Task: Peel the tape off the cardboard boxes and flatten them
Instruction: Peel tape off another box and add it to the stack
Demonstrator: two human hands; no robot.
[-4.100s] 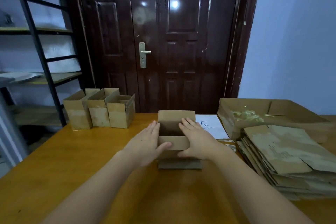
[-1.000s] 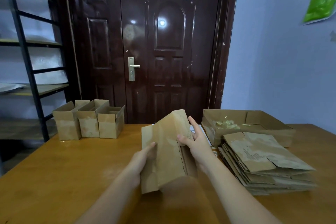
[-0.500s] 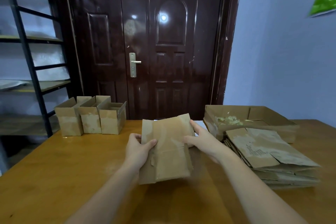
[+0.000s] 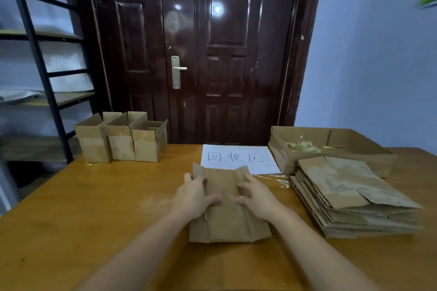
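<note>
Collapsed cardboard box (image 4: 227, 222), flat on the wooden table (image 4: 94, 208) just before the labelled paper sheet (image 4: 238, 157): left hand (image 4: 192, 194) and right hand (image 4: 257, 195) side by side, fingers spread, pressing it down, presumably to set creases for the flattened stack (image 4: 350, 198).

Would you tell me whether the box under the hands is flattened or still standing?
Flattened: the box lies flat on the table, both hands pressing it.

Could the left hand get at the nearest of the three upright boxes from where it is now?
Probably yes. The left hand presses the flattened box, and only bare table lies between it and the nearest upright box; it would likely need a forward stretch.
</note>
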